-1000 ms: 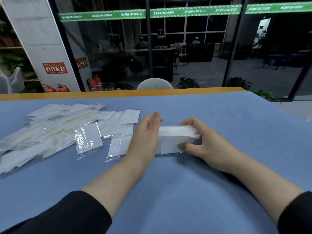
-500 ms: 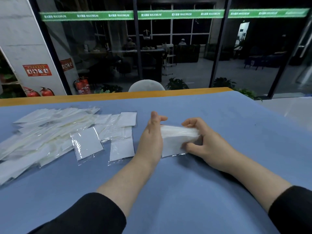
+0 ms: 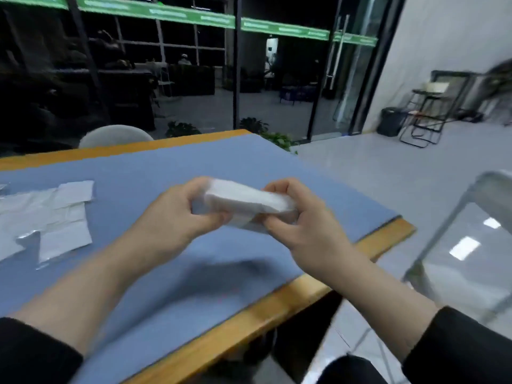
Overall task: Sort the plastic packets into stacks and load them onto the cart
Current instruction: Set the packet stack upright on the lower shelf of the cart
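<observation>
The stack of plastic packets (image 3: 246, 202) is up off the table, held between both my hands above the blue mat (image 3: 171, 167), its white edges squared and its right end tipped slightly downward. My left hand (image 3: 177, 217) clamps the left end, thumb underneath and fingers curled over the top. My right hand (image 3: 302, 220) grips the right end, fingers wrapped over the far side and thumb pressing the near face. At about nine o'clock from the stack, well apart from it, the loose packets (image 3: 52, 217) lie flat and overlapping on the mat. The table's wooden edge (image 3: 277, 306) runs toward five o'clock. At three o'clock, off the table, I see a blurred metal frame (image 3: 454, 212); what it belongs to I cannot tell.
</observation>
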`<state>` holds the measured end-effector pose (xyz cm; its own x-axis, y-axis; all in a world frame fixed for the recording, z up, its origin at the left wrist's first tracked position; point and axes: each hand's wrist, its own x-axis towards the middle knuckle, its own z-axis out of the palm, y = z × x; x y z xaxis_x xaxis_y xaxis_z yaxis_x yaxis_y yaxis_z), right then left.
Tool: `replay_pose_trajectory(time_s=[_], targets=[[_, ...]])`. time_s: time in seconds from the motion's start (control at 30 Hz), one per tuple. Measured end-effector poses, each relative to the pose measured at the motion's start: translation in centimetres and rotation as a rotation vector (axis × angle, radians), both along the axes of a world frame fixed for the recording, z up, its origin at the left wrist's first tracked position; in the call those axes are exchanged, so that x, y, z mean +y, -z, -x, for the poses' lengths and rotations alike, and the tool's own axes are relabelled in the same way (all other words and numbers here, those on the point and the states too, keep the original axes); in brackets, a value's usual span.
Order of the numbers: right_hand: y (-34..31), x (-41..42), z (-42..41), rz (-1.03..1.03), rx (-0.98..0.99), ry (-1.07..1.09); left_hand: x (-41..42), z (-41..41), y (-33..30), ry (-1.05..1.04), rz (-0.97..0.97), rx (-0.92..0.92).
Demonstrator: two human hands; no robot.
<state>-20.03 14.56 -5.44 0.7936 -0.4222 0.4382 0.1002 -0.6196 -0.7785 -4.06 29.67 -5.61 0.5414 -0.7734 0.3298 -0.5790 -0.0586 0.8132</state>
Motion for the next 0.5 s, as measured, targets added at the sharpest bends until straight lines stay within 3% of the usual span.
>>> replay_pose_trajectory(time_s=[0.23, 0.5], targets=[[2.5, -0.9, 22.4, -0.174, -0.034, 0.307, -7.6, 18.7, 0.7, 0.316, 0.032, 0.079], [5.7, -4.4, 41.8, -0.188, 0.377, 0.463, -14.3, 34.5, 6.5, 0.603, -0.271, 0.145]])
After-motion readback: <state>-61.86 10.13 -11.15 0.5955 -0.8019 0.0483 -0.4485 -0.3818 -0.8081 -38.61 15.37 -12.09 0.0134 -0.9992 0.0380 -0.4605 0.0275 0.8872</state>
